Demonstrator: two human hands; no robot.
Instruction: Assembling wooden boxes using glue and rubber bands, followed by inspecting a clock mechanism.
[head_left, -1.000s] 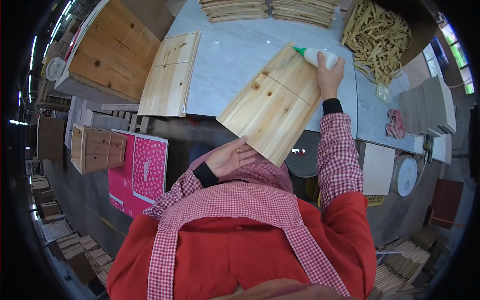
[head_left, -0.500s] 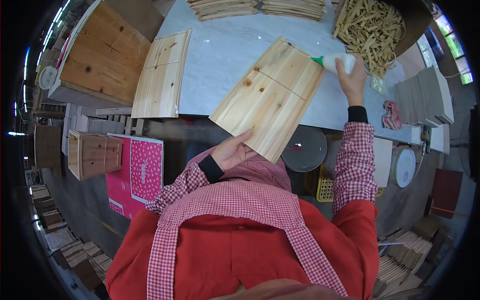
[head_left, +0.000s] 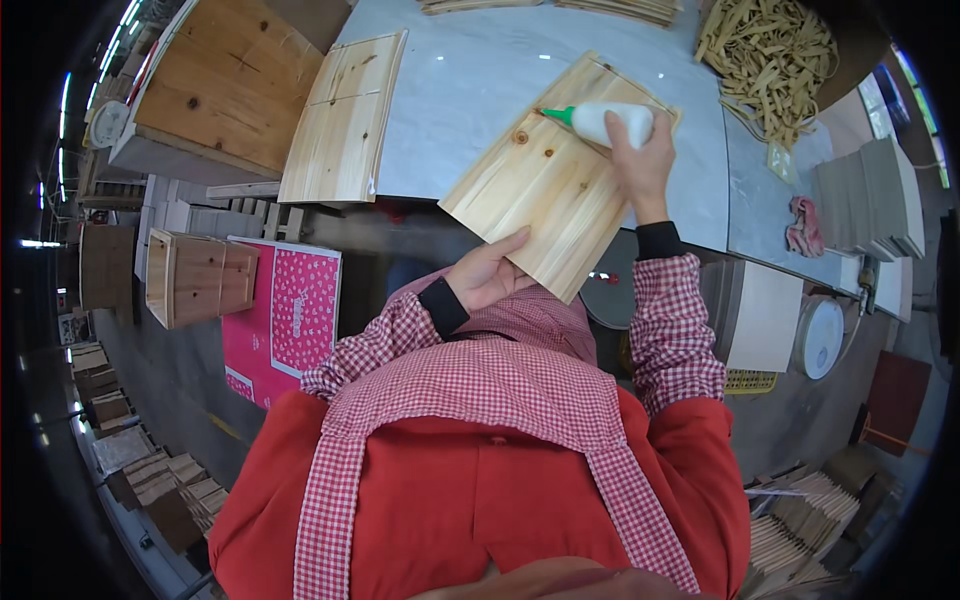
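Note:
A tapered panel of pale, knotty wood (head_left: 550, 190) slants across the table's front edge, its near end sticking out toward me. My left hand (head_left: 490, 272) grips that near end, thumb on top and fingers beneath. My right hand (head_left: 645, 170) is wrapped round a white squeeze bottle (head_left: 598, 124), tipped sideways over the panel. Its green nozzle (head_left: 557, 115) points left, with the tip at the left end of the groove that crosses the panel. Bottle and hand hide most of that groove. Whether anything flows from the tip cannot be made out.
Left on the pale table (head_left: 450, 100) lies a similar grooved panel (head_left: 340, 130), beside a large wooden box (head_left: 215, 85). A bin of tan strips (head_left: 770, 60), a pink cloth (head_left: 803, 228) and stacked grey boards (head_left: 870, 195) stand right. A round grey stool (head_left: 607, 300) sits below.
My right hand has carried the bottle left from the panel's right edge, so the nozzle now meets the groove's left end. My left hand keeps its hold on the panel. The view has shifted slightly.

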